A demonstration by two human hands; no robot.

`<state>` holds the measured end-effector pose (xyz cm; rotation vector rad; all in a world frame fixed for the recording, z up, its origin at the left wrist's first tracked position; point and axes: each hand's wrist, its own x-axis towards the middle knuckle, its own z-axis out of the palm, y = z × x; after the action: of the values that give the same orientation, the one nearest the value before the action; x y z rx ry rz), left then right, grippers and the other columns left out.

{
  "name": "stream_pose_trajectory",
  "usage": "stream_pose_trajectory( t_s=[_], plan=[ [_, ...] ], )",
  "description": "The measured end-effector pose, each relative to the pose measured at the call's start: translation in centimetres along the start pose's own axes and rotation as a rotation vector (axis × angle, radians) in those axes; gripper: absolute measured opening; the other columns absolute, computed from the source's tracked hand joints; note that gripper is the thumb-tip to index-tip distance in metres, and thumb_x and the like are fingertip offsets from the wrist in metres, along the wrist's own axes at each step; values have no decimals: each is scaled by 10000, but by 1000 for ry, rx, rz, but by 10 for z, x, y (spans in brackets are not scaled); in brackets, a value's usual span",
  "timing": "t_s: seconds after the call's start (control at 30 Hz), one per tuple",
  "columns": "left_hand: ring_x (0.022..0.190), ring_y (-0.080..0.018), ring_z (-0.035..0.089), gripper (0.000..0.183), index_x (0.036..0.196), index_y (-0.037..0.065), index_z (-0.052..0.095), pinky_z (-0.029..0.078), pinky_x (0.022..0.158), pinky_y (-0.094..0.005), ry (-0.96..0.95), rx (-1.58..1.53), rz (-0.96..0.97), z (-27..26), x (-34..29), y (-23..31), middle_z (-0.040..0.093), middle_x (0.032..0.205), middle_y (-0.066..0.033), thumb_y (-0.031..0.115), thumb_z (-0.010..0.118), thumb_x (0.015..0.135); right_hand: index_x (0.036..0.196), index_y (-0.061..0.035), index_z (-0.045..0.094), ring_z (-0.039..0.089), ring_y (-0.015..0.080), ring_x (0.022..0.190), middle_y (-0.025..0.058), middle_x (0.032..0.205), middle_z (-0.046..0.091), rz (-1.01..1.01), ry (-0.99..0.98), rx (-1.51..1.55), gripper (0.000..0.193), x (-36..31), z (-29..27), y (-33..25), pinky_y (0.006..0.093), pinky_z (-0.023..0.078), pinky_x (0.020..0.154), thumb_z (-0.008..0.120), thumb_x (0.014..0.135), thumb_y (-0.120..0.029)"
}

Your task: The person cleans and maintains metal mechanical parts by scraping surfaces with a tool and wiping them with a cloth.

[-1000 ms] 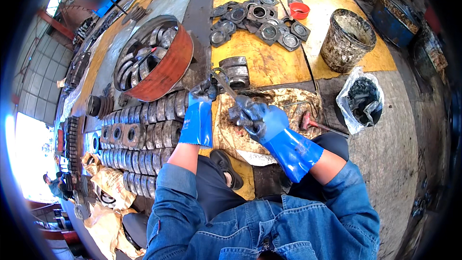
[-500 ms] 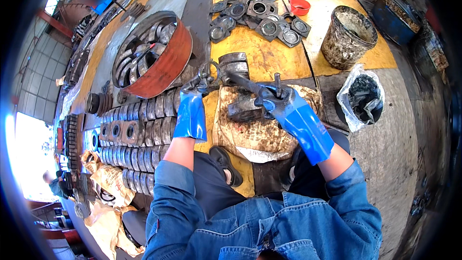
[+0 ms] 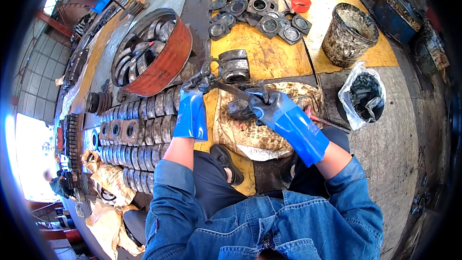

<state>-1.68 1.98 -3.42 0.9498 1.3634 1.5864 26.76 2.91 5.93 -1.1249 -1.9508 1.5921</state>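
So the left hand (image 3: 196, 84), in a grimy blue rubber glove, has its fingers curled round a thin metal ring (image 3: 220, 70). The right hand (image 3: 263, 102), same kind of glove, is gripping a dark flat bar (image 3: 234, 90) that slants up toward the ring; can't tell if the two actually touch. Both are held over a stained woven sack (image 3: 255, 139) on the floor, with a curved metal block (image 3: 239, 109) lying on it just left of the right hand.

Loads of containers around. The big red drum ring (image 3: 163, 67), up and left of the left hand, is piled with curved metal segments (image 3: 123, 67). Off to the right there's a filthy bucket (image 3: 339, 50) caked with pale and dark gunk inside and out, and just below it a clear plastic liner (image 3: 345, 97) holding some black greasy stuff (image 3: 364, 88). A little red bowl (image 3: 301, 7) sits beside a heap of square metal plates (image 3: 260, 6) with round centres, on yellow sheeting (image 3: 269, 62). Far left, a brown paper sack (image 3: 118, 180) has dark rings (image 3: 108, 195) showing at its lower edge.

As for writing, that paper sack has some print on it, but it's too small and blurry to make out.
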Motion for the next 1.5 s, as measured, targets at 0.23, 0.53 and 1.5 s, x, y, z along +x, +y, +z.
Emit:
stream_pose_trajectory(
  t_s=[0.23, 0.53, 1.5],
  plan=[
    [790, -114, 633, 253, 1075, 6, 658, 518, 672, -270, 99, 222, -62, 5, -1, 8, 688, 930, -51, 134, 680, 857, 1094, -49, 581, 623, 312, 738, 165, 913, 624, -305, 109, -815, 411, -5, 14, 19, 407, 517, 626, 615, 790, -324],
    [755, -98, 619, 214, 1024, 27, 673, 508, 639, -260, 26, 222, -158, 7, -6, 14, 682, 892, -28, 168, 674, 863, 1145, -53, 534, 594, 280, 652, 117, 772, 609, -484, 250, -1360, 383, -5, 13, 50, 451, 403, 584, 548, 797, -213],
    [612, -50, 484, 165, 999, 2, 672, 381, 522, -207, -383, 229, -223, 68, -5, -1, 635, 790, 1, 69, 627, 855, 923, -108, 599, 503, 184, 512, 52, 692, 580, 104, 1187, 1490, 314, -119, -194, 331, 335, 417, 448, 534, 901, -414]
  ],
)
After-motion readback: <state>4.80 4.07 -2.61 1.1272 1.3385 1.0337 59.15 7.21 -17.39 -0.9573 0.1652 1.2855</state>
